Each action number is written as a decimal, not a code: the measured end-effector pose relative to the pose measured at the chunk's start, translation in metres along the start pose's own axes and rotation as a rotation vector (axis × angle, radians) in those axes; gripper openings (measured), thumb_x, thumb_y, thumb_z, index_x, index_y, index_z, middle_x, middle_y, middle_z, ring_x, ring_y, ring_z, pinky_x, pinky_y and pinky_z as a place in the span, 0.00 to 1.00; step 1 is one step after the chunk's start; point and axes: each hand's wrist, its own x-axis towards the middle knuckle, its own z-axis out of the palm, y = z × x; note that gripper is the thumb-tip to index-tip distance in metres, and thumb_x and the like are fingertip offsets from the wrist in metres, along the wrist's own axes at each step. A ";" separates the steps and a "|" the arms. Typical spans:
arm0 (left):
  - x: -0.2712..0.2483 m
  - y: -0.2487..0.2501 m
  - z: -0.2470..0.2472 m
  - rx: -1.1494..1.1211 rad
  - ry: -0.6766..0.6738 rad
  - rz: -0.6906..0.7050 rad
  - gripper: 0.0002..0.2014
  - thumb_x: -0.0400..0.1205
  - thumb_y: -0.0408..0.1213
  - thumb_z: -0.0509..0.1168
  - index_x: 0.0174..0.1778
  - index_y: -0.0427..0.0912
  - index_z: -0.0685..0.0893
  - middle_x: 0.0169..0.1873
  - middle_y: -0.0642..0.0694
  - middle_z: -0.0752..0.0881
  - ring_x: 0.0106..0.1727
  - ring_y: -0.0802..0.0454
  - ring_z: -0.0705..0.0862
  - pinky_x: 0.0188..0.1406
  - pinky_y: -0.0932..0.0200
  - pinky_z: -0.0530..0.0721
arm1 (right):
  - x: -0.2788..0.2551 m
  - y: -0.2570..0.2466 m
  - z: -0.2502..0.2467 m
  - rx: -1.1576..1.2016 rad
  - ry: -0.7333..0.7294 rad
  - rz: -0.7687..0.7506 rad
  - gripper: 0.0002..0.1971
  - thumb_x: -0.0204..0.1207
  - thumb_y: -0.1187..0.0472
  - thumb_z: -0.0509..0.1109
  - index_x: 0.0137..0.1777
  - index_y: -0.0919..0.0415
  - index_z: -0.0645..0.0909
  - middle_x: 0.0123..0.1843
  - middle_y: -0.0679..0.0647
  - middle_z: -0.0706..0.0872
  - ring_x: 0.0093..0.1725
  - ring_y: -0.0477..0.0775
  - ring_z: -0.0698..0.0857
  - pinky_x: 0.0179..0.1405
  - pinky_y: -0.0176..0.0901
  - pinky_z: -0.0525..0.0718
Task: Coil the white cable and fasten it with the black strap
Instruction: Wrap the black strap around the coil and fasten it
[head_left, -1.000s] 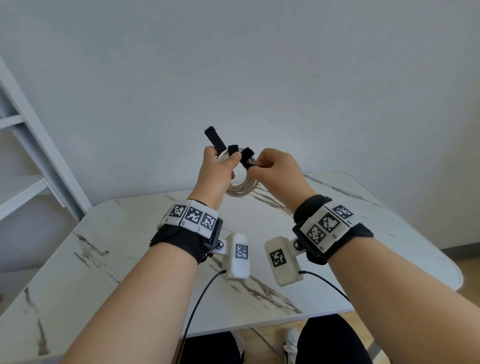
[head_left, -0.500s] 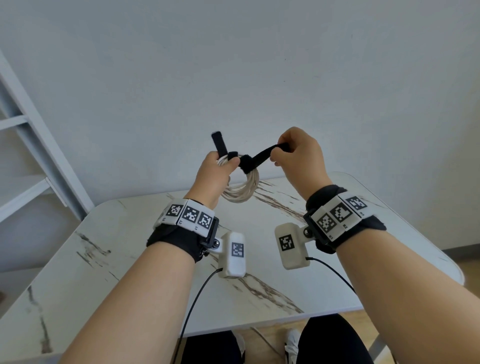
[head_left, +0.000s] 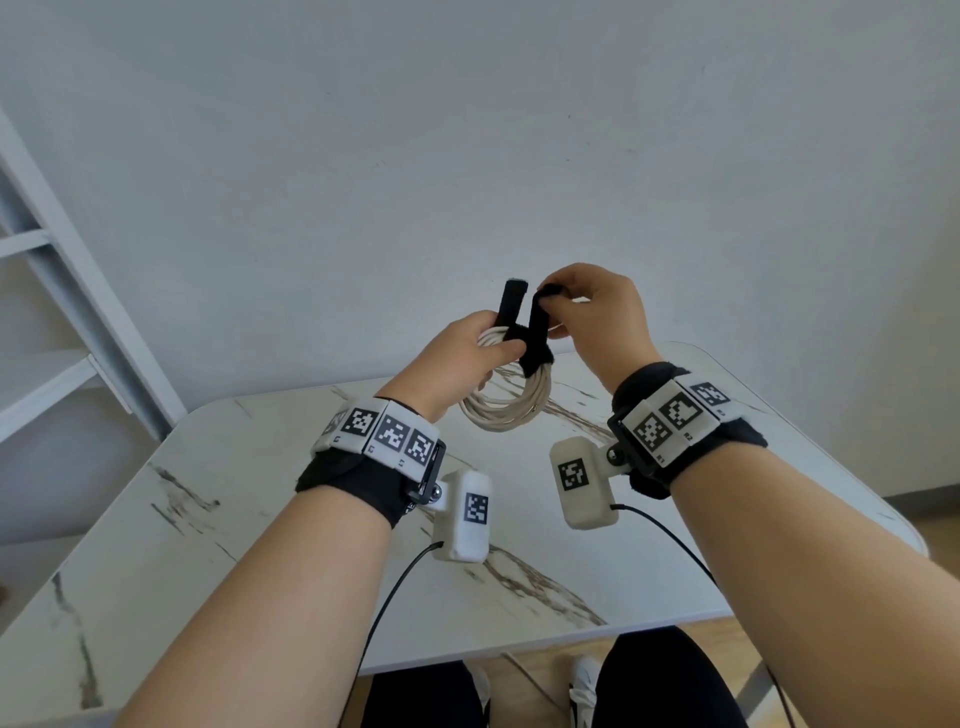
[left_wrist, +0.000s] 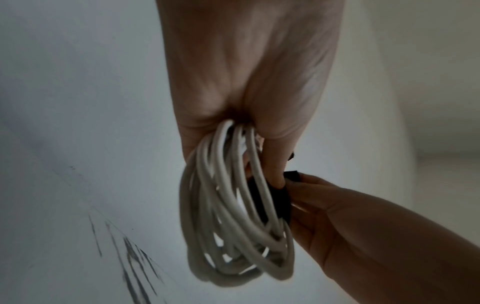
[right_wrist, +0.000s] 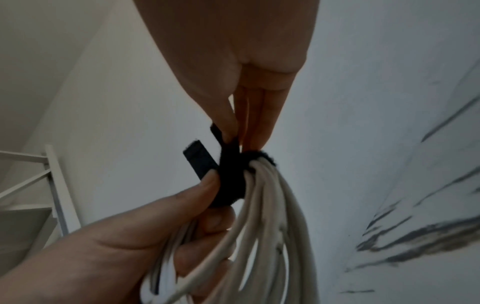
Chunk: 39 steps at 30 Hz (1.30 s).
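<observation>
The white cable (head_left: 506, 408) hangs as a coil of several loops above the marble table (head_left: 182, 519). My left hand (head_left: 467, 353) grips the top of the coil (left_wrist: 233, 205), thumb pressing on the black strap (head_left: 535, 343) where it wraps the loops. One strap end (head_left: 511, 301) sticks up free. My right hand (head_left: 597, 306) pinches the other strap end between thumb and fingertips and holds it up over the coil. In the right wrist view the strap (right_wrist: 231, 181) circles the cable bundle (right_wrist: 272, 236) with my left thumb against it.
A white shelf frame (head_left: 62, 312) stands at the left beside the table. A plain wall (head_left: 467, 130) is behind. Black wires run from the wrist cameras (head_left: 467, 514) down past the table's near edge. My knees and shoes show below.
My right hand, which had pulled the strap end out to the upper right, has swung it back left and up over the coil. The left hand has turned the coil slightly.
</observation>
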 end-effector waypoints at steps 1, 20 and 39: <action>0.000 0.000 0.001 -0.008 0.000 0.009 0.13 0.83 0.38 0.66 0.64 0.45 0.82 0.32 0.49 0.79 0.27 0.55 0.73 0.32 0.61 0.72 | 0.000 0.001 0.000 0.010 -0.005 0.044 0.06 0.76 0.72 0.68 0.47 0.64 0.86 0.40 0.58 0.88 0.36 0.60 0.91 0.44 0.52 0.92; -0.007 0.000 0.005 -0.017 -0.043 0.017 0.22 0.71 0.38 0.78 0.60 0.56 0.85 0.50 0.55 0.89 0.38 0.64 0.82 0.32 0.69 0.76 | 0.000 0.002 -0.005 0.170 -0.255 0.583 0.08 0.75 0.75 0.71 0.51 0.68 0.80 0.42 0.65 0.87 0.35 0.55 0.88 0.35 0.38 0.88; -0.003 -0.015 0.000 -0.006 0.078 -0.086 0.15 0.71 0.34 0.78 0.54 0.45 0.88 0.34 0.50 0.87 0.25 0.57 0.77 0.25 0.64 0.73 | -0.005 -0.012 -0.001 -0.129 -0.307 0.001 0.06 0.74 0.68 0.74 0.48 0.63 0.90 0.38 0.47 0.89 0.30 0.32 0.81 0.31 0.21 0.74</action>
